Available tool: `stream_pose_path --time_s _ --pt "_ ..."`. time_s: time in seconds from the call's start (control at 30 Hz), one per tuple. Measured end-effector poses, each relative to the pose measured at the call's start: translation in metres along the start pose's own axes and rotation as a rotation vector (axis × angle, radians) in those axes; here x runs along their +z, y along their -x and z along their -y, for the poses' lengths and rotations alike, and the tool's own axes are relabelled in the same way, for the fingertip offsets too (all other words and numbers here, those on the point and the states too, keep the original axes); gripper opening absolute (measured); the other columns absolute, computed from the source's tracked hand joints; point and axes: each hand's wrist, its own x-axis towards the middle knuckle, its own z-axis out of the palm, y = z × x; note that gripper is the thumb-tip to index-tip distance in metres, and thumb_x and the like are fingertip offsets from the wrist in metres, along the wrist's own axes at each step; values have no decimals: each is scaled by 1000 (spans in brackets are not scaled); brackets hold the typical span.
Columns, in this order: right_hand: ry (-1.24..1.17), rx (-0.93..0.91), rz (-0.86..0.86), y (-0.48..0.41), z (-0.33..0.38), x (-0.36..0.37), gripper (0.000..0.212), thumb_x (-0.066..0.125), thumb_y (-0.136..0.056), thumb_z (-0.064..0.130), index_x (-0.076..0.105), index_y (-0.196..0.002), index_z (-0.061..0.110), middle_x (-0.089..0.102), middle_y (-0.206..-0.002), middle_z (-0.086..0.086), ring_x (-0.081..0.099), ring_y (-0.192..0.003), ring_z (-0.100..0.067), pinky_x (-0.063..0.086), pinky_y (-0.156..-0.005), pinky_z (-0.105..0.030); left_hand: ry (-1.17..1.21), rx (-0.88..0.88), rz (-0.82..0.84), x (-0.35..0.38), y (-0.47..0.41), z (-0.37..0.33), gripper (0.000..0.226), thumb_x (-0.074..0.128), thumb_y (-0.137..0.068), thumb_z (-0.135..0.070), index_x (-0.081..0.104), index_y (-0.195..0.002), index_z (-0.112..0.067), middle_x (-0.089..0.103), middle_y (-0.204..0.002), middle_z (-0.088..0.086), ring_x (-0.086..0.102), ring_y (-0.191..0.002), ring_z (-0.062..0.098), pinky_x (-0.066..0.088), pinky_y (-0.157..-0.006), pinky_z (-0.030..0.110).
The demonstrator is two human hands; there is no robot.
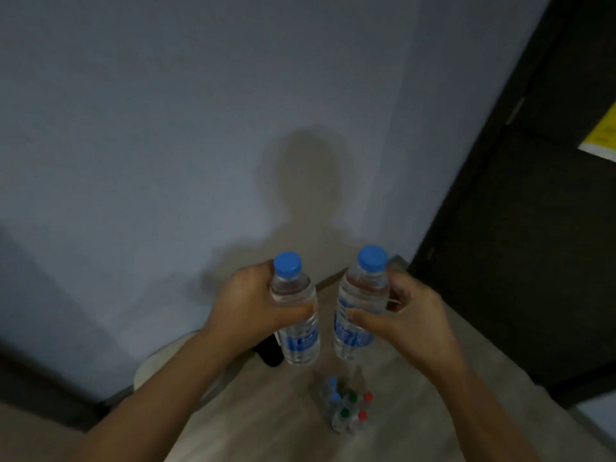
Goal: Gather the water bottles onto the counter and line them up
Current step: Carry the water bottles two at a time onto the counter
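My left hand (248, 305) grips a clear water bottle (296, 341) with a blue cap and blue label, held upright in the air. My right hand (405, 315) grips a second, matching blue-capped bottle (358, 295), also upright, close beside the first. Far below on the wooden floor stands a cluster of several small bottles (346, 408) with blue, green and red caps. No counter is in view.
A plain grey wall (200, 128) fills the view ahead. A dark door (533, 228) with a yellow sheet stands at the right. A round white object (160, 361) and a black item (270, 353) lie on the floor under my left arm.
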Motion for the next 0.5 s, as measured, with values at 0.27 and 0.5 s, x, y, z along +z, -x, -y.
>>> stream_pose_path --time_s 0.27,0.5 --pt "-67 -163 260 -47 27 43 49 84 -59 30 67 -101 48 73 -95 21 70 -87 1 56 -69 -15 -69 -162 -261 -49 41 9 38 70 -54 -60 64 -80 -33 68 -73 -19 65 -71 -4 51 -63 23" --pt "-113 -280 483 -49 71 119 49 80 -55 41 66 -103 44 73 -94 22 70 -85 4 54 -70 -17 -137 -307 -468 -109 108 22 43 68 -54 -62 66 -82 -29 71 -75 -13 67 -73 2 55 -69 37"
